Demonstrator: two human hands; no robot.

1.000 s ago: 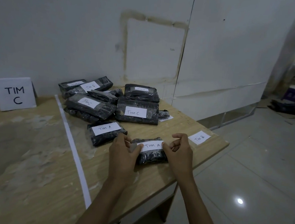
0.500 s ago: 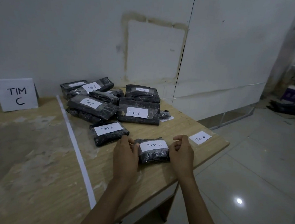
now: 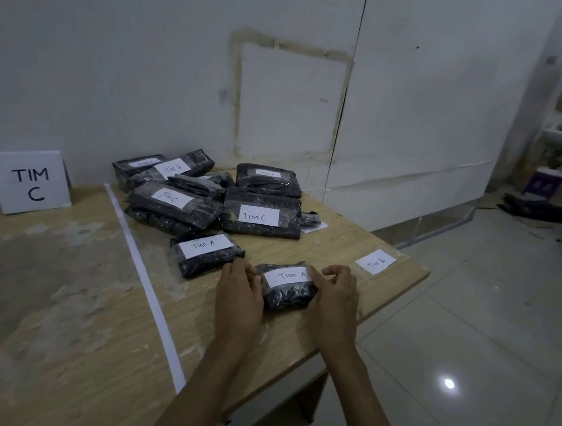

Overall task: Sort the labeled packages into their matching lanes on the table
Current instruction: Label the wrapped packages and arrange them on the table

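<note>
1. Far left, the TIM C sign (image 3: 27,181) stands upright at the back of the table (image 3: 58,329), against the wall.
2. Right of the sign, a strip of white tape (image 3: 144,279) runs from the wall toward me and splits the tabletop into lanes.
3. Just right of the tape at the back is the pile (image 3: 206,196) of black wrapped packs, some stacked on each other. The labels I can read are one TIM B and two TIM C; the rest are too small or hidden.
4. In front of the pile, apart from it, a spare A pack (image 3: 206,252) lies flat and a bit skewed.
5. My left hand (image 3: 238,294) has its fingers curled round the left end of the A pack (image 3: 288,286).
6. The A pack sits between my hands, label up, near the front edge in the lane right of the tape. Can't tell if it's lifted or resting on the wood.
7. My right hand (image 3: 334,302) pinches the right end, fingers bent over the top edge.
8. Far right, a loose B label (image 3: 375,262) lies flat near the table's corner.
</note>
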